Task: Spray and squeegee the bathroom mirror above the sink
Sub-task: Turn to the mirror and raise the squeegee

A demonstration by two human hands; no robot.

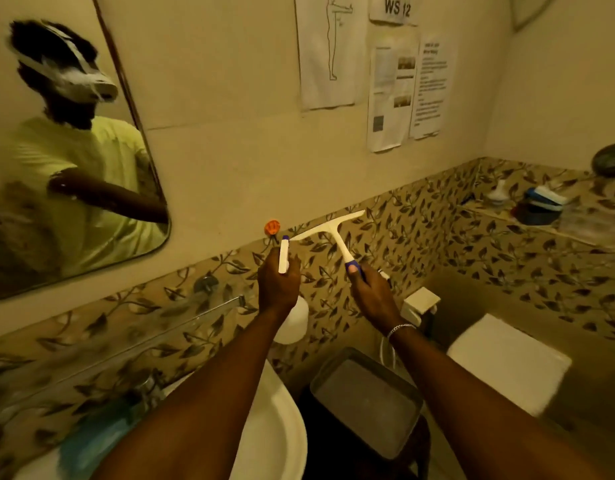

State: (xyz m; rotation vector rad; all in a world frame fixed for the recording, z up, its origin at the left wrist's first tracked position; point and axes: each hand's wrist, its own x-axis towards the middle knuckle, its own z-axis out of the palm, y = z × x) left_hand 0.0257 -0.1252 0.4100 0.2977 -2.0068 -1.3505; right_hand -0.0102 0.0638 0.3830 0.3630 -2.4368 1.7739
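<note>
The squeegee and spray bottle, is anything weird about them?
Nothing looks broken or spilled. The right hand holds the squeegee and the left hand holds the spray bottle, both off to the right of the mirror, not on it.

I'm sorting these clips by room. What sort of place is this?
Most likely a small bathroom: a wall mirror hangs above a white sink, and a toilet cistern stands against the leaf-patterned tiles.

Left hand (278, 282) is hiding most of the spray bottle (292, 323); beyond it, the mirror (74, 168) is running off-frame, its reflection blurring.
</note>
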